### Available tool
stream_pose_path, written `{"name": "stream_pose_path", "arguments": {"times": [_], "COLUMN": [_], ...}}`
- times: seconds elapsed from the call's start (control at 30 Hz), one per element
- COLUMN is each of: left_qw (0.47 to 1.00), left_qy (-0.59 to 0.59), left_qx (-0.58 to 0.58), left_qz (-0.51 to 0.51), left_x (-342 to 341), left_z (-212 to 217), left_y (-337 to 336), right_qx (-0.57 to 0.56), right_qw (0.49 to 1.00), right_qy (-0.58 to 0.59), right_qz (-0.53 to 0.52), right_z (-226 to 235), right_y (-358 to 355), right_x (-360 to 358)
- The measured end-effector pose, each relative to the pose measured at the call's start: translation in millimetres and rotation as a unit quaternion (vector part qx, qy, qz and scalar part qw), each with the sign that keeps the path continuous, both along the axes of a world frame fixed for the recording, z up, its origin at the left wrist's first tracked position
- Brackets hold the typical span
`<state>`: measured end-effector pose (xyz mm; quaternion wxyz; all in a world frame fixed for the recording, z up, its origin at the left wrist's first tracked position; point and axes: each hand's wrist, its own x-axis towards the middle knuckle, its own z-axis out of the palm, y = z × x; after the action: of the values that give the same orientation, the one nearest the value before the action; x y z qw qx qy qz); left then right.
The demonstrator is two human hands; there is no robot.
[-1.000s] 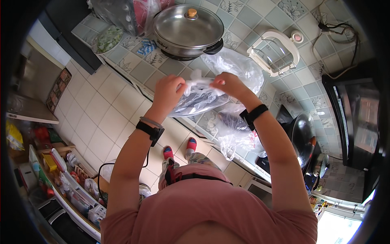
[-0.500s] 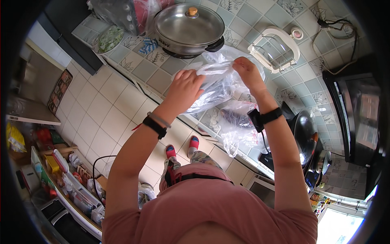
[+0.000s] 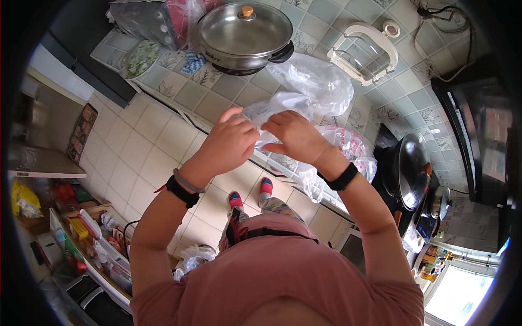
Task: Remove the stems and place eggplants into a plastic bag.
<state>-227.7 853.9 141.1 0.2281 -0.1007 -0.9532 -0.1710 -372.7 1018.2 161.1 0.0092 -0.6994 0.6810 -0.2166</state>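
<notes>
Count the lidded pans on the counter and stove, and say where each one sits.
2. One steel pan sits on the tiled counter ahead of the hands; a dark pan sits on the stove at right. Others may be hidden.

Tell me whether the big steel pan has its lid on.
On: the lid covers the steel pan, its knob on top.

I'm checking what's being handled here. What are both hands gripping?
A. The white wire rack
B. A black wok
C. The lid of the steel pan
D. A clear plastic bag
D: the left hand and the right hand both pinch the clear plastic bag above the tiled counter.
</notes>
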Motion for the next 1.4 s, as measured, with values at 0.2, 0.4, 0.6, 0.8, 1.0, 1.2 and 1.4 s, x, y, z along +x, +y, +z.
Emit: {"name": "stream_pose_path", "arguments": {"times": [0.2, 0.4, 0.6, 0.8, 1.0, 1.2, 1.4], "left_qw": [0.990, 0.956, 0.970, 0.983, 0.978, 0.974, 0.968], "left_qy": [-0.139, -0.207, -0.107, -0.078, -0.151, -0.193, -0.208], "left_qx": [-0.036, 0.003, 0.031, -0.090, -0.118, -0.110, -0.105], "left_qz": [0.007, 0.208, 0.216, 0.138, 0.082, 0.049, 0.092], "left_x": [36, 22, 6, 11, 36, 43, 47], "left_z": [-5, -19, -26, -34, -28, -32, -32], "left_y": [0, -3, 5, -9, -21, -19, -19], "right_qx": [0.023, 0.233, 0.288, 0.101, 0.200, 0.198, 0.160], "right_qw": [1.000, 0.959, 0.932, 0.964, 0.956, 0.967, 0.944], "right_qy": [-0.006, -0.100, -0.086, 0.087, 0.076, 0.010, -0.021], "right_qz": [0.020, -0.127, -0.201, -0.232, -0.200, -0.163, -0.286], "right_z": [-26, -31, -67, -65, -77, -62, -88], "right_y": [8, 8, -4, -7, 2, -13, -30], "right_x": [9, 34, 19, 22, 41, 36, 5]}}
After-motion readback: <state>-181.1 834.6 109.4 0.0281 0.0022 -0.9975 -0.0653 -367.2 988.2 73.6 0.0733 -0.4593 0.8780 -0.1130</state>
